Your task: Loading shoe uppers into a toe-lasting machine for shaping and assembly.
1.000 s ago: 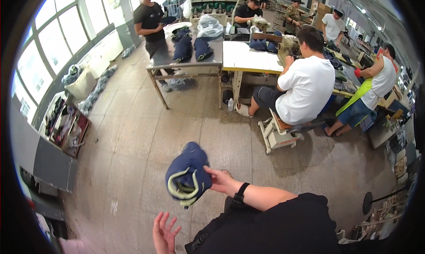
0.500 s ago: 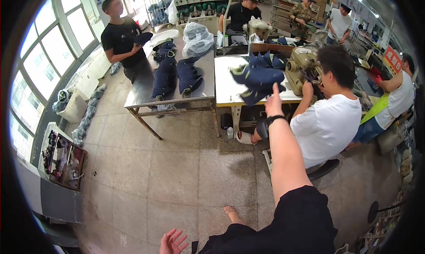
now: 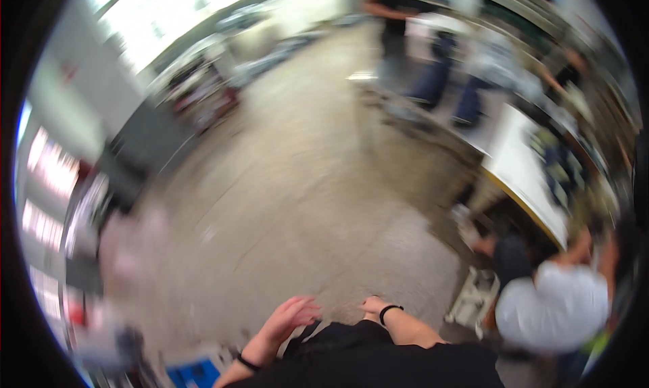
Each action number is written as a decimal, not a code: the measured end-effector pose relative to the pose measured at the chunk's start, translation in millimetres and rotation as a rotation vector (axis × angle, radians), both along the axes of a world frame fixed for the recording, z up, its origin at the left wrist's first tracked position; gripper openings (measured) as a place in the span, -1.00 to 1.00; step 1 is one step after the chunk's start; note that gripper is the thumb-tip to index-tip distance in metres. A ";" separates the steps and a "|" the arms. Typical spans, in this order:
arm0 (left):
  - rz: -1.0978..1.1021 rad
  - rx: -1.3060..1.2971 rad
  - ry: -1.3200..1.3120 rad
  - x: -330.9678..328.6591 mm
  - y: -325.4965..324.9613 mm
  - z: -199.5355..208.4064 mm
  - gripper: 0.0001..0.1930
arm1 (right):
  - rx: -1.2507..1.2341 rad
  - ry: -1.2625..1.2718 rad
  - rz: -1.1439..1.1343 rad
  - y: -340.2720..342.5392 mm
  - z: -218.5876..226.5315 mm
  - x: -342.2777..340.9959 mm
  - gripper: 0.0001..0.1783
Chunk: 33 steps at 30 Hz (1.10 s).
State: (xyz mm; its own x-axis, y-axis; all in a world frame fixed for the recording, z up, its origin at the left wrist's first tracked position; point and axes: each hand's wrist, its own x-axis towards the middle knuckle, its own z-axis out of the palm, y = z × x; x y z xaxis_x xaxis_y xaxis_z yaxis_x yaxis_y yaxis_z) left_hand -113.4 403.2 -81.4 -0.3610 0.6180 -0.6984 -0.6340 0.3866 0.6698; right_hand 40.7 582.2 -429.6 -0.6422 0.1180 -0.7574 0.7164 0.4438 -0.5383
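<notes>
Both of my hands are low in front of my body, over the floor and away from any work surface. My left hand [image 3: 295, 315] has its fingers stretched out, with nothing in it. My right hand [image 3: 373, 305], a black band at its wrist, is small and blurred; its fingers cannot be made out. Far to the right, dark blue pieces with pale green edges [image 3: 558, 165], perhaps shoe uppers, lie on a white worktable [image 3: 517, 155]. More dark blue stacks [image 3: 433, 80] rest on the metal table [image 3: 481, 134] beyond it.
A seated person in a white shirt [image 3: 554, 307] is at the worktable, right of me. Another person in dark clothes [image 3: 393, 23] stands past the metal table. A low rack of items [image 3: 203, 97] stands by the windows. Something blue [image 3: 195, 373] lies at lower left. Motion blurs everything.
The view has swung left, so the tables now sit farther right. My right arm, earlier stretched toward the dark blue stack at the worktable, is drawn back to my body, away from the stack.
</notes>
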 end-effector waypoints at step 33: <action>2.159 -0.024 0.282 157.8 -718.7 -9.9 -0.78 | -0.916 1.287 1.339 -1016.6 458.1 -351.6 -0.82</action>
State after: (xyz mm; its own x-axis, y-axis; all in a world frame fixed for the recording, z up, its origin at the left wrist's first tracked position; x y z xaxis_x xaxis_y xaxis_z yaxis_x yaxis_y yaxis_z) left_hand 44.4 -315.6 -91.3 -0.3610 -0.7766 -0.5163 0.1053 -0.5840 0.8049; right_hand -310.9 -434.4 28.5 -0.0851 -0.8368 0.5408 -0.6340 -0.3732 -0.6773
